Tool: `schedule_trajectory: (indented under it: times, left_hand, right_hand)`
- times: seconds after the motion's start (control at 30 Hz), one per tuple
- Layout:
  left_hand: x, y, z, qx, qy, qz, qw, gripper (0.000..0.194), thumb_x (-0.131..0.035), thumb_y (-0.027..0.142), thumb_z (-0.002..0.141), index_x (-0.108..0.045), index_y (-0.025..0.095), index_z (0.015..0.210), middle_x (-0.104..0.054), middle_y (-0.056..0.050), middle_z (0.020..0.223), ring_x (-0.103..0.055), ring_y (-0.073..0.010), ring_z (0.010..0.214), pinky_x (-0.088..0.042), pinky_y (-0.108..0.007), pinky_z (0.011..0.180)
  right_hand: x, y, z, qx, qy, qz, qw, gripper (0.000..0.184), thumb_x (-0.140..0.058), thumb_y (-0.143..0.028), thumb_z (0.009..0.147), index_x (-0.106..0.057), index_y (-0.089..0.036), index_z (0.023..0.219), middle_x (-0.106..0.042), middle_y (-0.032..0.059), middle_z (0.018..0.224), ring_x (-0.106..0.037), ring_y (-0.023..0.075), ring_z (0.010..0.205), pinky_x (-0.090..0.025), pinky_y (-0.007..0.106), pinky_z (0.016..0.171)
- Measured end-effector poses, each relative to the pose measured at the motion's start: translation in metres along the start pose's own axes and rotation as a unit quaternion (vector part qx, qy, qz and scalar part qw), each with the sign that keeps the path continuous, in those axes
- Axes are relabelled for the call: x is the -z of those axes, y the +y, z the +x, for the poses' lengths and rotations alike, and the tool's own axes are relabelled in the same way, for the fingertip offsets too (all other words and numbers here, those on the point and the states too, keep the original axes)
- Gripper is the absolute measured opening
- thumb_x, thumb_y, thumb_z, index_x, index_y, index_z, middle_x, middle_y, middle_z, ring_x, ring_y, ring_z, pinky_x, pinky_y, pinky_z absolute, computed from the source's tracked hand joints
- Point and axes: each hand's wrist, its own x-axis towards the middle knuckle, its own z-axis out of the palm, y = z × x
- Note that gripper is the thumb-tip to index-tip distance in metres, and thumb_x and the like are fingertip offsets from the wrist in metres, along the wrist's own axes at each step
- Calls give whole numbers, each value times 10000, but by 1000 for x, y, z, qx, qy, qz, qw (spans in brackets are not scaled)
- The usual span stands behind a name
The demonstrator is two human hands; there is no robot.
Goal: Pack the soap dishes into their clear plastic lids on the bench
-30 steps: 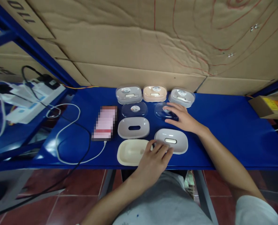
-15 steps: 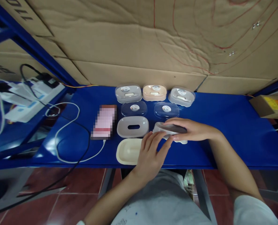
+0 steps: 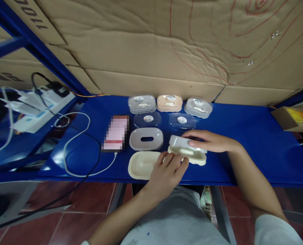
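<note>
My right hand (image 3: 209, 141) pinches a pale grey soap dish tray (image 3: 179, 141), thumb on the near side, fingers behind. That tray is tilted up over a cream soap dish base (image 3: 200, 161) on the table. My left hand (image 3: 166, 172) has its fingers curled round the near left edge of this base; the fingertips are partly hidden. Left of it lies a second cream base (image 3: 138, 165), partly covered by my left hand. Behind that one is a grey tray (image 3: 134, 139) with a slot in its middle. Two clear lids (image 3: 139, 119) with round stickers lie farther back.
Three closed soap dishes (image 3: 169, 106) line the back of the blue table (image 3: 243, 136). A phone (image 3: 115, 132) on a white charging cable (image 3: 67, 149) lies left. A power strip (image 3: 39, 115) stands far left, a cardboard box (image 3: 284, 119) far right. Cardboard (image 3: 141, 51) forms the back wall.
The grey tray has been lifted and tilted away from the cream base, which now shows beneath it. My left fingers have moved off the tray, down to the base's near edge.
</note>
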Motion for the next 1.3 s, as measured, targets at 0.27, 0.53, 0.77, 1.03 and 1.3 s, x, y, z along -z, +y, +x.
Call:
schedule_trajectory:
  times: [0.27,0.53,0.77,1.03,1.3]
  left_hand:
    - [10,18,-36,-55,-89,-32,994,235,-489,73,1018,-691,140,1116,-742,-68,968,-685,-227,811,-550,-386,804]
    - [11,24,-52,-51,-144,-60,987,289,-471,56,1021,-659,97,1237,-756,-117,1069,-705,-227,826,-585,-365,752]
    - [41,-1,-89,35,-6,-103,994,275,-550,62,981,-697,177,1184,-758,-81,946,-715,-205,835,-594,-344,774]
    - [65,-22,-136,390,124,-193,892,102,-709,155,909,-755,232,955,-751,-6,846,-713,-165,748,-593,-262,703]
    - [62,-12,-145,547,14,-710,443,430,-696,529,951,-846,160,1112,-832,-156,1025,-798,-286,924,-659,-359,753]
  right_hand:
    - [-27,12,14,43,121,-183,975,594,-725,-511,973,-568,-257,1486,-429,178,1676,-385,383,1573,-377,633,1230]
    - [-35,4,19,81,162,-232,956,601,-684,-479,1019,-509,-268,1553,-388,171,1714,-312,363,1617,-313,633,1267]
    - [-69,-42,-1,163,138,-212,954,361,-595,-323,1075,-619,-270,1431,-750,103,1325,-710,279,1209,-565,495,1035]
    - [-162,-71,6,198,136,-373,896,328,-567,-124,1040,-657,-139,1355,-784,119,1208,-709,263,1096,-566,459,1020]
    - [-148,-91,10,203,137,-200,949,176,-547,-217,1094,-711,-191,1151,-785,40,1010,-700,184,952,-568,349,887]
